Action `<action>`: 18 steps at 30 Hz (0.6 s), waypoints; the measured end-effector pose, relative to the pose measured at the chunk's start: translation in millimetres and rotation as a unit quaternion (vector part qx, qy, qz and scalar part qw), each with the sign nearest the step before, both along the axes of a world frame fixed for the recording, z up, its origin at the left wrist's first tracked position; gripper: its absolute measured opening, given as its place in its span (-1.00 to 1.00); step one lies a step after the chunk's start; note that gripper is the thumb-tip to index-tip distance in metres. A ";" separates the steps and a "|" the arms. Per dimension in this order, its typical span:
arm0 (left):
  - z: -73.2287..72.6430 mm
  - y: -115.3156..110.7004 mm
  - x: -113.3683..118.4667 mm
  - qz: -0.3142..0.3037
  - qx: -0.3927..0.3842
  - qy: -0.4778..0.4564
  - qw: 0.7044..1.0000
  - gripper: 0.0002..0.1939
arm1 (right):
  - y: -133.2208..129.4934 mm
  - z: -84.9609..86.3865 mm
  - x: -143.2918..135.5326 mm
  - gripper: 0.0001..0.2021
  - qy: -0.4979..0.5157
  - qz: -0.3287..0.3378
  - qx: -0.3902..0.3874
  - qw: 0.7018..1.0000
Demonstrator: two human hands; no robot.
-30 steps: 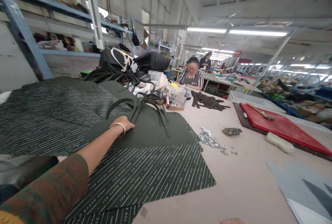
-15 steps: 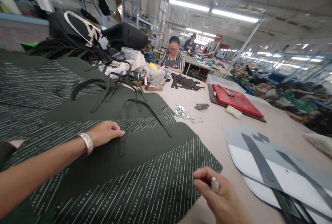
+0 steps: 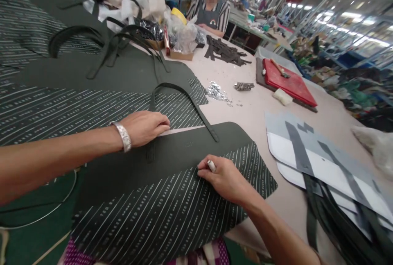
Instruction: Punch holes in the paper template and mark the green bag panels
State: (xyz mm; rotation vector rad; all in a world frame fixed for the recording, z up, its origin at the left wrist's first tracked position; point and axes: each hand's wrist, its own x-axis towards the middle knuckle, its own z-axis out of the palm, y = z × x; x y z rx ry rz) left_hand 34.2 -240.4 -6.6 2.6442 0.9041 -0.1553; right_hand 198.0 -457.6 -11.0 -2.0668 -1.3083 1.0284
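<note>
A dark green fabric panel (image 3: 123, 175) with white diagonal lettering on its lower part lies in front of me, its near edge over my lap. My left hand (image 3: 147, 127), wearing a silver bracelet, is closed at the panel's upper edge beside a sewn-on strap handle (image 3: 184, 89). The fingertips are partly hidden. My right hand (image 3: 222, 177) is low over the panel's middle, fingers closed round a small pen-like stick (image 3: 211, 166). Only its pale blunt end shows. Small faint marks (image 3: 188, 144) sit on the plain band between my hands.
More strapped panels (image 3: 116, 68) overlap behind. Loose silver metal bits (image 3: 216, 91) and a dark strip pile (image 3: 227, 50) lie farther off. A red board (image 3: 288, 82) with a hammer (image 3: 279, 68) is at right, white-grey pieces (image 3: 294, 146) nearer. Another person (image 3: 211, 15) sits across the table.
The front panel has shifted toward me and right, opening a gap to the panel behind. My left hand moved right along with it. My right hand came left and up, over the panel.
</note>
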 end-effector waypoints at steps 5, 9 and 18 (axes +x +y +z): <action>-7.3 -1.0 22.5 -0.042 -0.002 0.054 0.998 -0.73 | 9.7 -5.6 2.0 -0.88 0.038 0.011 -0.032 0.999; -3.9 2.2 31.9 -0.041 0.005 0.109 0.993 -0.73 | 10.3 -4.6 4.4 -0.93 0.056 0.011 -0.027 0.998; -8.5 9.6 38.4 -0.076 0.024 0.098 0.992 -0.60 | 12.1 -6.8 10.3 -0.97 0.055 0.005 -0.078 0.995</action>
